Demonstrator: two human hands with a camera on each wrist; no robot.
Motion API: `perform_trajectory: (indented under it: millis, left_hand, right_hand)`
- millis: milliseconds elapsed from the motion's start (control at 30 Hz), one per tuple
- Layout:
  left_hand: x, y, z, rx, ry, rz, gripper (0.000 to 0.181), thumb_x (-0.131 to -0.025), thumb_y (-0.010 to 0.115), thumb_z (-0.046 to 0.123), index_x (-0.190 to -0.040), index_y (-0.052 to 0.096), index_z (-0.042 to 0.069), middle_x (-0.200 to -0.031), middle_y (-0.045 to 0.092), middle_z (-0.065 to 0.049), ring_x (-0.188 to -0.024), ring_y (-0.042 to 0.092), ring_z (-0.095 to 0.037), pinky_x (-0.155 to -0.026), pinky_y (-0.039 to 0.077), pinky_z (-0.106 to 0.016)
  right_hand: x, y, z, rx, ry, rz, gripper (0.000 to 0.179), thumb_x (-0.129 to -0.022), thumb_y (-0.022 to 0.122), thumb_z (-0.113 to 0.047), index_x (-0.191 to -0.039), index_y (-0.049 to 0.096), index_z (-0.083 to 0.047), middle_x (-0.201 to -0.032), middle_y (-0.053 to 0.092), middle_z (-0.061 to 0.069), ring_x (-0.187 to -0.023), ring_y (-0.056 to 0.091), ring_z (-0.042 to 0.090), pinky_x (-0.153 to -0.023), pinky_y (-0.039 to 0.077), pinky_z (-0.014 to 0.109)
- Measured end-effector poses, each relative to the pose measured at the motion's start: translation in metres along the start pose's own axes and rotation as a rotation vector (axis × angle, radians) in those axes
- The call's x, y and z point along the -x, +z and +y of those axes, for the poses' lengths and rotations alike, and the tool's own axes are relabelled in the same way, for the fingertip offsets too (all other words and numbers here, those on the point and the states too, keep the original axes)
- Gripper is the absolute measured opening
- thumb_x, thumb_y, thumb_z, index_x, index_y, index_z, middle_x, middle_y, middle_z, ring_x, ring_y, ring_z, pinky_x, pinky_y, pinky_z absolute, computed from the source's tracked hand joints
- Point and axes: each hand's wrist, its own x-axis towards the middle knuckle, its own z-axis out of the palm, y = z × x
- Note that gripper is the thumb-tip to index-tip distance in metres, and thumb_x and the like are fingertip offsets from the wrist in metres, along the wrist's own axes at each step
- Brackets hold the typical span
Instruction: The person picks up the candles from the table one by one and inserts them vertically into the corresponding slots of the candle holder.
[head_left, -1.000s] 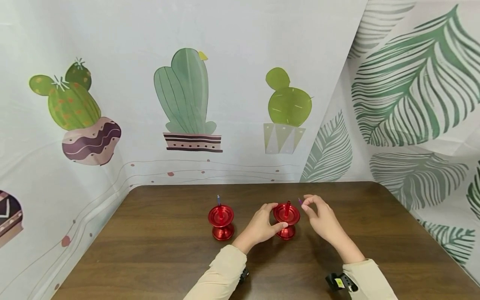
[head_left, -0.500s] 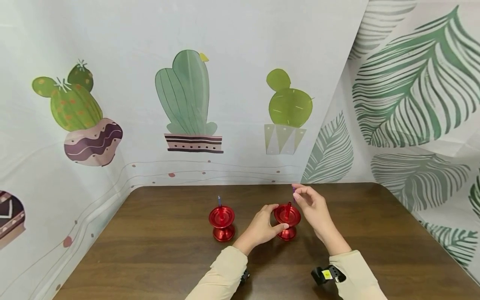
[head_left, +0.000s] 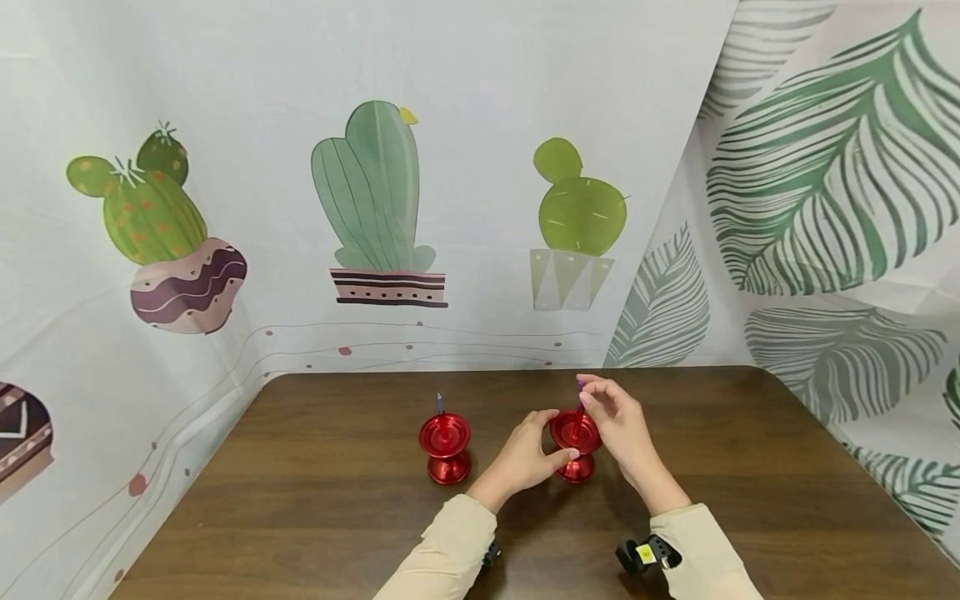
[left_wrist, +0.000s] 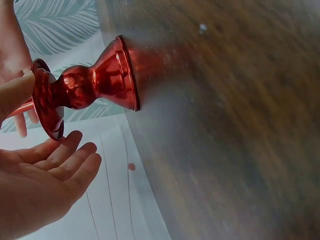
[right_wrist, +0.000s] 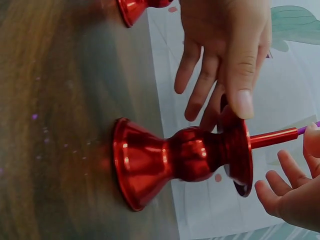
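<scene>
My left hand (head_left: pixel 522 452) holds the rim of the right-hand red metal candle holder (head_left: pixel 576 469), thumb on the near side and fingers round the far side. The holder stands upright, its shiny flared base (right_wrist: pixel 140 165) on the table. From its dish rises a narrow red tube (right_wrist: pixel 274 138). Thumb and forefinger of my right hand (head_left: pixel 621 423) pinch a thin purple candle (right_wrist: pixel 301 131), whose lower end meets the tube's top in the right wrist view. The candle's upper part is mostly hidden by the fingers.
To the left, a second red candle holder (head_left: pixel 448 468) stands upright with a blue candle (head_left: pixel 440 404) in its tube. The brown wooden table (head_left: pixel 300 508) ends at the back against a hanging cloth (head_left: pixel 480 167) printed with cacti and leaves.
My right hand has moved left with the purple candle, bringing it from beside the right-hand holder to the top of its tube, now upright. The left hand keeps its hold on the rim.
</scene>
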Motion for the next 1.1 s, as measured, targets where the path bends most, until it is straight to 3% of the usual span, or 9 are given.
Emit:
perform_trajectory:
  millis: [200, 433, 567, 667, 733, 967, 1033, 1100]
  left_hand:
    - [0.0, -0.001, 0.001, -0.006, -0.01, -0.001, 0.062, -0.086, 0.073, 0.026, -0.136, 0.047, -0.001, -0.128, 0.055, -0.013, -0.12, 0.054, -0.028, -0.1, 0.045, -0.041]
    - [0.0, -0.002, 0.0, -0.018, -0.012, -0.002, 0.063, -0.086, 0.073, 0.027, -0.137, 0.047, -0.002, -0.129, 0.055, -0.014, -0.12, 0.054, -0.028, -0.101, 0.045, -0.041]
    - [0.0, -0.001, 0.0, -0.014, -0.006, 0.0, 0.064, -0.086, 0.073, 0.026, -0.137, 0.047, -0.002, -0.128, 0.055, -0.014, -0.12, 0.054, -0.029, -0.1, 0.045, -0.042]
    - [0.0, -0.001, 0.0, -0.015, -0.007, -0.005, 0.064, -0.086, 0.073, 0.027, -0.137, 0.046, -0.002, -0.128, 0.056, -0.013, -0.119, 0.055, -0.028, -0.1, 0.046, -0.041]
    - [0.0, 0.0, 0.0, -0.016, -0.006, -0.007, 0.064, -0.086, 0.073, 0.027, -0.137, 0.047, -0.001, -0.127, 0.056, -0.013, -0.119, 0.055, -0.028, -0.099, 0.046, -0.041]
    - [0.0, -0.002, 0.0, -0.005, -0.005, -0.005, 0.062, -0.086, 0.073, 0.025, -0.136, 0.047, -0.002, -0.127, 0.055, -0.014, -0.12, 0.054, -0.03, -0.1, 0.045, -0.042]
    - [0.0, -0.002, 0.0, -0.005, -0.007, -0.006, 0.063, -0.087, 0.073, 0.026, -0.137, 0.047, -0.002, -0.128, 0.055, -0.014, -0.12, 0.054, -0.03, -0.1, 0.045, -0.043]
    - [0.0, -0.002, 0.0, -0.01, -0.011, -0.007, 0.063, -0.087, 0.072, 0.026, -0.137, 0.046, -0.001, -0.128, 0.055, -0.014, -0.12, 0.054, -0.03, -0.1, 0.045, -0.042]
  right_hand:
    - [0.004, -0.001, 0.005, 0.021, -0.031, -0.002, 0.014, -0.096, 0.055, -0.002, -0.101, 0.053, 0.01, -0.129, 0.056, 0.022, -0.124, 0.049, 0.033, -0.09, 0.042, 0.009]
    - [0.003, -0.004, 0.004, 0.178, -0.198, -0.015, 0.014, -0.092, 0.063, -0.003, -0.104, 0.061, 0.004, -0.127, 0.058, 0.018, -0.117, 0.054, 0.032, -0.09, 0.042, 0.01]
    - [-0.002, -0.004, 0.001, 0.222, -0.236, 0.001, 0.013, -0.089, 0.067, -0.004, -0.1, 0.065, 0.003, -0.123, 0.06, 0.017, -0.114, 0.056, 0.028, -0.094, 0.048, 0.026]
    - [-0.004, -0.004, 0.0, 0.217, -0.216, 0.019, 0.011, -0.088, 0.069, -0.005, -0.096, 0.067, 0.003, -0.121, 0.061, 0.017, -0.109, 0.059, 0.024, -0.096, 0.048, 0.041]
    - [-0.004, -0.005, 0.0, 0.215, -0.196, 0.026, 0.011, -0.088, 0.07, -0.008, -0.094, 0.067, 0.002, -0.12, 0.062, 0.016, -0.107, 0.061, 0.021, -0.096, 0.047, 0.045]
    - [-0.003, -0.007, -0.001, 0.248, -0.173, 0.029, 0.011, -0.087, 0.071, -0.01, -0.093, 0.07, -0.001, -0.123, 0.062, 0.013, -0.107, 0.061, 0.025, -0.097, 0.047, 0.042]
    - [-0.001, -0.006, -0.006, 0.26, -0.183, 0.029, 0.009, -0.087, 0.071, -0.006, -0.092, 0.069, 0.001, -0.122, 0.062, 0.016, -0.109, 0.061, 0.029, -0.097, 0.048, 0.039]
    - [0.002, -0.005, -0.014, 0.263, -0.197, 0.03, 0.007, -0.086, 0.07, -0.001, -0.091, 0.069, 0.004, -0.121, 0.062, 0.019, -0.108, 0.061, 0.033, -0.096, 0.048, 0.028]
